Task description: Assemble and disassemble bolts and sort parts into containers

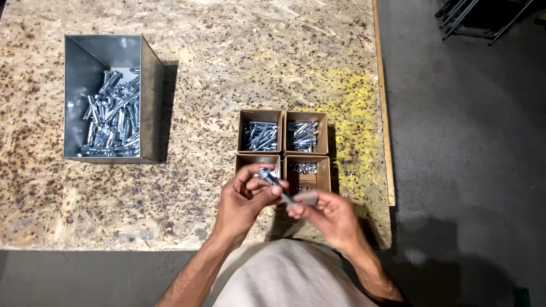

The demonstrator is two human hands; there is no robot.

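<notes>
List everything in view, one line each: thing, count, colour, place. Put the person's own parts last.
table: one, speckled tan chipboard with a yellow patch at right, fills most of the view
bin: one, grey metal, far left of table, holds many silver bolts
boxes: four, brown card, in a square at table centre; far two hold silver bolts, near right holds a few small silver pieces
floor: grey, right of table
metal frame: dark, top right corner, count unclear
bolt: one, silver, in both hands above near boxes
left hand: grip on bolt head end
right hand: grip on bolt's other end
</notes>
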